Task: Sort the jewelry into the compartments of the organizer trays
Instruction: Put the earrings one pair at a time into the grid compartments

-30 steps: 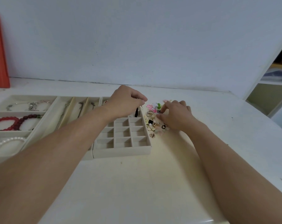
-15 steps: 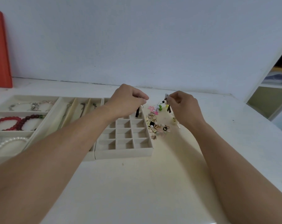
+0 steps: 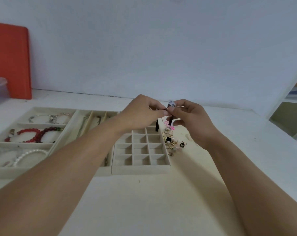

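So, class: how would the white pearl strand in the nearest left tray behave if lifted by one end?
The pearl strand lies in a loose curve, so it would probably hang floppy. Its round beads look smooth, so it may slip through fingers. It is likely light.

Earrings (image 3: 170, 114) between hands (image 3: 192, 120) blurred, perhaps tangled.

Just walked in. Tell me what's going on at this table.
A person is sorting jewelry into beige organizer trays. Both hands are raised above the grid tray: the left hand and right hand meet, pinching small dark dangling earrings between their fingertips. A loose pile of rings and earrings waits on the table right of the grid tray, whose visible compartments look empty. The left tray already holds red bead bracelets and a pearl strand.
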